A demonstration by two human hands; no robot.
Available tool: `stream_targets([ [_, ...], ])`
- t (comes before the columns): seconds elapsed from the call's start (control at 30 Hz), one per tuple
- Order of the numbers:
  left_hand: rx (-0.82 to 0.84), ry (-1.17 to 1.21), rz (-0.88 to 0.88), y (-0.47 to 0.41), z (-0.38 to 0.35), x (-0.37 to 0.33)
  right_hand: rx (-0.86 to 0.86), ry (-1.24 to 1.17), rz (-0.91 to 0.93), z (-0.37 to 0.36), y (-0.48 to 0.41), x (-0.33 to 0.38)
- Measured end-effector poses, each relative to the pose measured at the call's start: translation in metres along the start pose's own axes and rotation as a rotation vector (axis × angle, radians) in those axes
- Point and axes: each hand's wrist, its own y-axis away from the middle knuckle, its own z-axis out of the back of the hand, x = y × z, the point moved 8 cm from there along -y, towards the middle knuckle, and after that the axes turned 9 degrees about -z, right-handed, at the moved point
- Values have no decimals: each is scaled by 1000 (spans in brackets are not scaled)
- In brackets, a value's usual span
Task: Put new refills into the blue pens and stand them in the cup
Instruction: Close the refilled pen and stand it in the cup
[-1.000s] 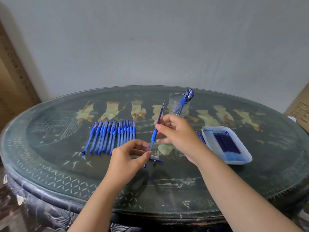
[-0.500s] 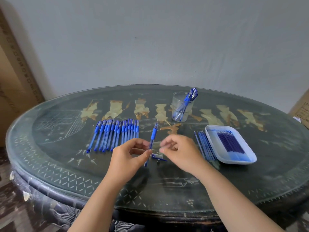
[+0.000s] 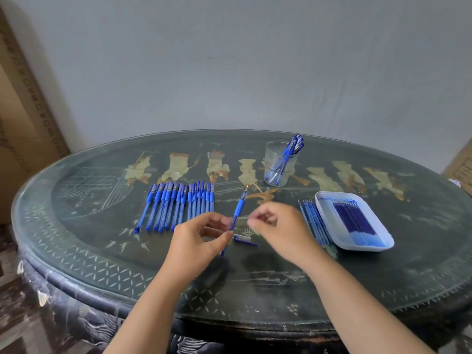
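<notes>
My left hand (image 3: 199, 238) pinches a blue pen (image 3: 238, 210) between thumb and fingers, its uncapped tip pointing away and up. My right hand (image 3: 281, 226) hovers just right of the pen, blurred, with fingers curled and nothing visible in them. The pen's cap (image 3: 245, 239) lies on the table below the two hands. A clear cup (image 3: 277, 172) at the back holds a few blue pens (image 3: 291, 152). Several capped blue pens (image 3: 178, 205) lie in a row to the left. A white tray (image 3: 329, 223) on the right holds dark blue refills (image 3: 353, 218).
Several loose refills (image 3: 315, 223) lie along the tray's left side, close to my right hand. The oval dark table (image 3: 102, 251) has a glass top and stands against a grey wall. Cardboard boxes (image 3: 459, 169) stand at the far right and far left.
A second ago my right hand held the refill's upper end above the pen. It then came down and let go, and now sits just right of the pen. My left hand kept its hold.
</notes>
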Motion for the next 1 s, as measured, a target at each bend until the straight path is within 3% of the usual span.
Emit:
stream_targets([
  [0.1, 19, -13, -6, 1, -3, -1, 18, -452, -85, 27, -4, 11],
  [0.17, 24, -12, -6, 1, -4, -2, 39, -557, -63, 37, -4, 22],
  [0.77, 74, -44, -34, 1, -8, -1, 144, -194, -31, 28, -10, 29],
  [1.0, 61, -23, -17, 0, -8, 0, 210, -329, -57, 22, -6, 19],
])
